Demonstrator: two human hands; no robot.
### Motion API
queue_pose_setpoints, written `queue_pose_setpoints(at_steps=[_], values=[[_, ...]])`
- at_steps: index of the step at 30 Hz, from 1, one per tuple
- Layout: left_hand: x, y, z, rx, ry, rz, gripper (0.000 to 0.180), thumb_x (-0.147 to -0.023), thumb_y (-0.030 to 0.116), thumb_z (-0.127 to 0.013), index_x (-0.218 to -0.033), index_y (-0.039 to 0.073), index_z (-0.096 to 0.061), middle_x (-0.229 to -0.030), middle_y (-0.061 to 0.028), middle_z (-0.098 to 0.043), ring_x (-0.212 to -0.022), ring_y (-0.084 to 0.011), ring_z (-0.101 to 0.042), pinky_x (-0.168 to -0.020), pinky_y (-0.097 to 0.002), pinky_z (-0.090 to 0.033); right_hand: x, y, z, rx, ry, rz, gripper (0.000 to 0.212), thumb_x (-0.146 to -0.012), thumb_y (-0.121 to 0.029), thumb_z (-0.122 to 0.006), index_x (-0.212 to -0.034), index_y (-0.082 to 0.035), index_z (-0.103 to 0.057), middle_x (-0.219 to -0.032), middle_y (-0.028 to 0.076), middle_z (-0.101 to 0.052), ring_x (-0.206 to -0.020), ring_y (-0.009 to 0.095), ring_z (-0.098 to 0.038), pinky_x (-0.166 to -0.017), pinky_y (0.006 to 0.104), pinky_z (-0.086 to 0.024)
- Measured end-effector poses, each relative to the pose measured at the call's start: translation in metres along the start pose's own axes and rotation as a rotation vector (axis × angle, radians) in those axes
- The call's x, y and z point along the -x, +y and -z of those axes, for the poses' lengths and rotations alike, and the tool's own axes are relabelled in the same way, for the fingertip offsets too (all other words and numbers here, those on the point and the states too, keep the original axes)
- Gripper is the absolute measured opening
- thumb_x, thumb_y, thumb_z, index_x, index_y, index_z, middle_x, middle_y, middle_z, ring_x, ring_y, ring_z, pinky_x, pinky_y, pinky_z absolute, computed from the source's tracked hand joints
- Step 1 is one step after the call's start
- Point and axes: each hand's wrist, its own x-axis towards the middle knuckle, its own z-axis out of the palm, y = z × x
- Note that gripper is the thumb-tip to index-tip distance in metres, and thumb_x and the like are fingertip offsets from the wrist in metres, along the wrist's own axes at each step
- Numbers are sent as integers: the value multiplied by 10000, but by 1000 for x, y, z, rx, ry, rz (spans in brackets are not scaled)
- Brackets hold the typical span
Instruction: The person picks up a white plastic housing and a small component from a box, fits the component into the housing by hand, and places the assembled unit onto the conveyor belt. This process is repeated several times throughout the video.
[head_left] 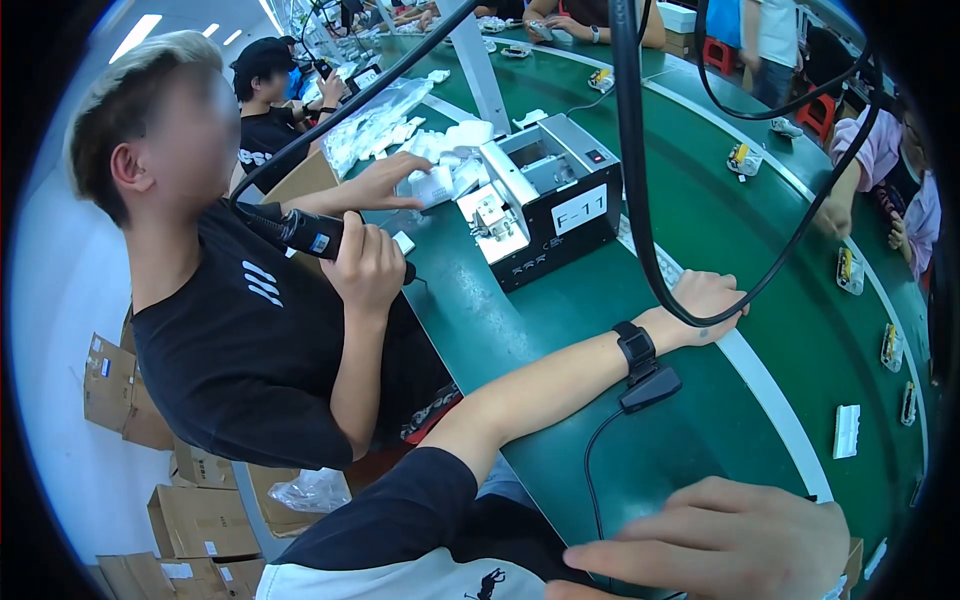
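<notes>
My left hand (703, 305) reaches across the green table onto the white rail of the conveyor, behind a hanging black cable (648, 240). Its fingers bend away from view, so their closure is unclear. A black strap device (637, 350) with a wire sits on that wrist. My right hand (735, 540), large at the lower right, is open with fingers stretched out, holding nothing visible. Beyond my left hand stands a black benchtop machine (560, 210) with a metal front mechanism. A person beside me grips a black electric screwdriver (325, 238) and reaches toward white plastic parts (435, 185).
The green conveyor (790, 370) curves past on the right, carrying small open device housings (850, 270) and a white tray piece (846, 432). Cardboard boxes (205, 520) stand at lower left. Other people sit along the far side. Black cables hang across the view.
</notes>
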Motion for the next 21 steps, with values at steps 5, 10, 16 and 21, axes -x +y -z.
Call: queue_pose_setpoints(at_steps=[5, 10, 16, 21], values=[[-1, -2, -5, -14, 1, -18, 142, -901, 206, -662, -852, 133, -774, -834, -126, -695, -794, -358, -713, -692, -498, -550, -37, -29, 57, 274, -807, -45, 387, -672, -172, -746, -1013, 8, -784, -1092, 132, -738, -896, 268, -694, -783, 392, -545], [-7, 1, -5, -31, 33, -67, 157, -906, 217, -665, -836, 97, -739, -826, -134, -681, -790, -372, -704, -683, -509, -552, -44, -26, 69, 18, -830, -44, 484, -587, -176, -718, -989, 89, -759, -1008, 163, -739, -846, 299, -695, -749, 415, -553], [0, 0, 2, -40, -70, -13, 292, -917, 149, -693, -1206, 111, -675, -1051, -135, -666, -875, -355, -710, -721, -479, -571, -41, -14, 73, -154, -852, 50, 351, -717, -171, -735, -951, 90, -744, -957, 188, -724, -821, 321, -689, -711, 427, -556], [-4, 6, 1, -43, -57, 17, 469, -922, 149, -696, -1376, 109, -586, -1137, -166, -626, -853, -368, -709, -698, -484, -575, -41, -23, 80, -123, -832, 71, 220, -807, -112, -679, -867, 93, -733, -900, 193, -724, -827, 324, -706, -733, 436, -579]])
